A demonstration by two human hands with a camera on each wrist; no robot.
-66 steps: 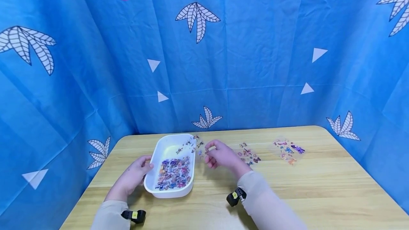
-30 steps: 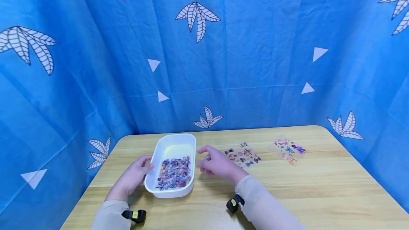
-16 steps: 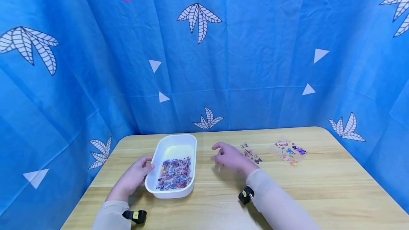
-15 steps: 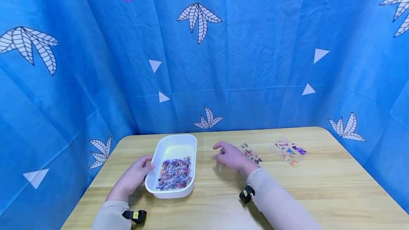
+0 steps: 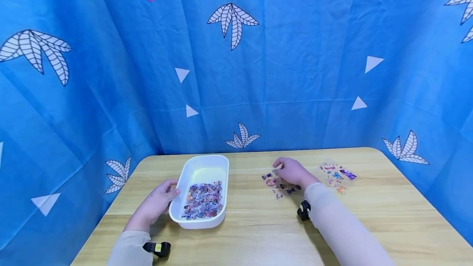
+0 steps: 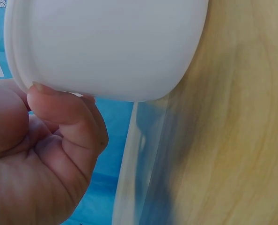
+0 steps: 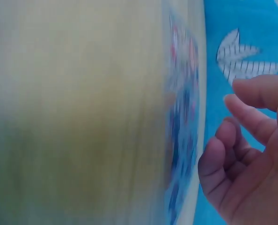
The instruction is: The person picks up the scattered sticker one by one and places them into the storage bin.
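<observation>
My left hand [image 5: 159, 201] grips the left side of a white plastic tub [image 5: 197, 171]. In the left wrist view, my fingers curl at the rim of the tub [image 6: 111, 47]. Colourful stickers [image 5: 205, 200] lie flat in its near half. Over on the right, my right hand [image 5: 293, 172] hovers just above a clear sheet of small stickers [image 5: 271, 182], covering part of it. The right wrist view has that hand's thumb and fingers [image 7: 244, 110] apart and loosely bent, with nothing between them; the sticker sheet [image 7: 183, 93] is blurred there.
Another clear sticker sheet [image 5: 335, 175] lies on the wooden table [image 5: 391, 212], right of my right hand. A blue patterned curtain [image 5: 292, 73] hangs behind and on both sides. A wrist camera [image 5: 304, 210] sits on my right sleeve.
Earlier my right hand held a clear sticker sheet over the tub's right rim; that sheet has left the hand. The hand has moved right, to the nearer sheet. My left hand has stayed put.
</observation>
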